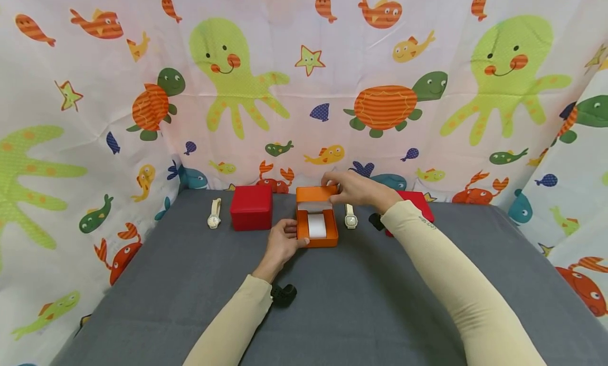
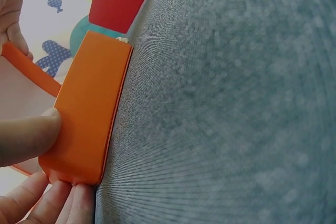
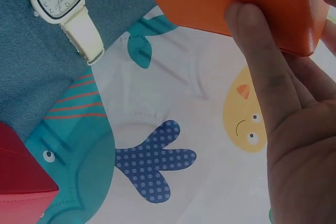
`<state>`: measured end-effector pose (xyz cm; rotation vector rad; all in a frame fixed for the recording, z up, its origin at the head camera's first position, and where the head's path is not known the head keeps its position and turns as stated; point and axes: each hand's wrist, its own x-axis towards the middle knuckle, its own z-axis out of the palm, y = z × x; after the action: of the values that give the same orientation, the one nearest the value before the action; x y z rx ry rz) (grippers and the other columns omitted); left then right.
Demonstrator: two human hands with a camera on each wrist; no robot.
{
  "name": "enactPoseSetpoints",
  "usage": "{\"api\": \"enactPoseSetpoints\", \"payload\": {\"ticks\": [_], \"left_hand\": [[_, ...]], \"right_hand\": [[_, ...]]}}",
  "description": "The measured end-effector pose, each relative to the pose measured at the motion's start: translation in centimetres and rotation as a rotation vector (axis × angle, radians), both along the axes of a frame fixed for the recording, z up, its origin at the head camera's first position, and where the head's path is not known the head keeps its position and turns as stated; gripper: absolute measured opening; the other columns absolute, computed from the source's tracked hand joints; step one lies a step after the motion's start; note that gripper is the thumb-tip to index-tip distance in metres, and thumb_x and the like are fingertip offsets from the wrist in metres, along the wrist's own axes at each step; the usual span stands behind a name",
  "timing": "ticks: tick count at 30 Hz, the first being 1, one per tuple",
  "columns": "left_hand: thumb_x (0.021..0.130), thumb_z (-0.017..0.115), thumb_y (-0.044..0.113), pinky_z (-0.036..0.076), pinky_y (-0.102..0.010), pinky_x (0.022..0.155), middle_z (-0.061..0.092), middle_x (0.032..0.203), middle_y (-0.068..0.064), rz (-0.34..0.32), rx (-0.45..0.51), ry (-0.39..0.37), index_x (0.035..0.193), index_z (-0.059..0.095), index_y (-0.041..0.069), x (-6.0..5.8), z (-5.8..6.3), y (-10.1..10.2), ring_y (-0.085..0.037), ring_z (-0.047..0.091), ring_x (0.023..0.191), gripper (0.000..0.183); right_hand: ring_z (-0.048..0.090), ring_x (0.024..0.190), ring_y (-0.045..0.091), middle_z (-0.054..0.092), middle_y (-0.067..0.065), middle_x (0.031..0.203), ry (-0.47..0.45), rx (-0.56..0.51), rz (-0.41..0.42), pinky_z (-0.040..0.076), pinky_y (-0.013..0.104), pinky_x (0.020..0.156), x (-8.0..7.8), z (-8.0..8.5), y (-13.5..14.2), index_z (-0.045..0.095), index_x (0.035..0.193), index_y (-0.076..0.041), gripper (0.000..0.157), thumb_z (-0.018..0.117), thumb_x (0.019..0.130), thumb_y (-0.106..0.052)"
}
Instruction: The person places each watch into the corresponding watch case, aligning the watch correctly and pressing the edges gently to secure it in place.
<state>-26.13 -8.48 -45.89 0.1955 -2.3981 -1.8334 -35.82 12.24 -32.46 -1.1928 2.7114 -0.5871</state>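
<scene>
An orange watch box stands with its lid raised, showing a white cushion inside. My left hand grips the base at its front left corner. In the left wrist view the thumb presses the front wall, with the other fingers curled against the side. At the top right of the lid, my right hand holds the edge between thumb and fingers. Its fingers lie along the lid's outer side in the right wrist view. A white-strapped watch lies just right of the box.
Left of the orange box sits a closed red box, and beyond it another pale-strapped watch. A second red box is partly hidden behind my right forearm. A patterned curtain hangs at the back edge of the grey-covered table.
</scene>
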Motion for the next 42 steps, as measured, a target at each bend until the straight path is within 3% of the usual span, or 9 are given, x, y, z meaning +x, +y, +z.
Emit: {"api": "enactPoseSetpoints", "payload": {"ticks": [7,16,29,37,42], "left_hand": [[0.071,0.083,0.004,0.052,-0.04,0.086,0.06,0.11,-0.012,0.006,0.005,0.002,0.118,0.058,0.004,0.1,-0.2,0.1,-0.028,0.059,0.099,0.053],[0.072,0.083,0.005,0.052,-0.04,0.087,0.06,0.111,-0.012,0.002,0.0,0.007,0.118,0.058,0.004,0.0,-0.1,0.2,-0.028,0.059,0.099,0.052],[0.072,0.083,0.005,0.051,-0.04,0.088,0.059,0.112,-0.011,0.011,0.007,-0.036,0.118,0.058,0.005,-0.1,0.2,0.1,-0.028,0.058,0.101,0.053],[0.072,0.083,0.004,0.052,-0.039,0.086,0.059,0.112,-0.014,-0.001,0.01,-0.024,0.119,0.057,0.004,-0.1,0.4,0.0,-0.028,0.06,0.1,0.054],[0.072,0.083,0.007,0.052,-0.04,0.086,0.059,0.113,-0.017,-0.038,0.014,-0.023,0.122,0.054,0.0,-0.1,0.4,-0.3,-0.03,0.06,0.102,0.058]], "right_hand": [[0.053,0.097,0.024,0.051,0.007,0.118,0.03,-0.021,-0.034,0.05,0.037,0.083,-0.7,-0.2,0.0,0.058,0.122,-0.016,0.035,0.065,0.088,-0.022],[0.061,0.097,0.028,0.057,0.011,0.118,0.033,-0.063,-0.071,0.054,0.039,0.081,-1.6,-0.1,0.0,0.057,0.127,-0.012,0.038,0.064,0.091,-0.021],[0.051,0.096,0.023,0.055,0.006,0.11,0.017,-0.114,-0.148,0.051,0.036,0.081,-2.0,-1.0,-0.4,0.056,0.131,-0.014,0.038,0.06,0.095,-0.025],[0.056,0.102,0.025,0.052,0.01,0.128,0.029,-0.18,-0.168,0.051,0.039,0.087,-1.8,-2.2,0.1,0.046,0.139,-0.007,0.053,0.059,0.095,-0.033],[0.057,0.104,0.03,0.047,0.014,0.133,-0.017,-0.227,-0.255,0.051,0.044,0.088,-1.6,-3.2,0.8,0.039,0.143,-0.007,0.06,0.057,0.095,-0.038]]}}
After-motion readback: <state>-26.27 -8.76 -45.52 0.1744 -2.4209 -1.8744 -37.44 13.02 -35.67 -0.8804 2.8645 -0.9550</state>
